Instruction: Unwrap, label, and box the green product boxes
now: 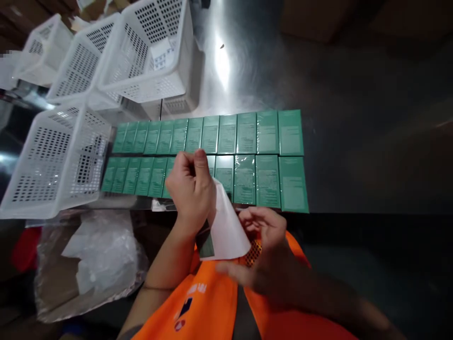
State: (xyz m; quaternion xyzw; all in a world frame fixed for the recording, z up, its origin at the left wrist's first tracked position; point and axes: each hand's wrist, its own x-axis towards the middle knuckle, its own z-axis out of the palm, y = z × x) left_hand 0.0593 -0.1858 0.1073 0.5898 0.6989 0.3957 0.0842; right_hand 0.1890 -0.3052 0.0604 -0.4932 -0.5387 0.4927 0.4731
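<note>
from where i stand, the person's left hand [193, 189] is curled into a fist, thumb upright, with the upper end of a white sheet [228, 229] gripped in it. the sheet bends down toward the person's front, and a dark greenish area shows along its lower left side. the right hand [267, 236] is just beside the sheet's right edge, fingers loosely bent and the thumb set wide apart from them; i cannot tell whether any fingertip touches the sheet.

beyond the hands, green boxes [267, 179] stand close together in two long rows on a shiny metal table [244, 80], the left fist hiding part of the nearer row. white perforated baskets [148, 87] sit at the left, one holding printed papers [163, 54]. below them, crumpled clear plastic [102, 250] lies near the table's edge. the person wears an orange vest [212, 297].
</note>
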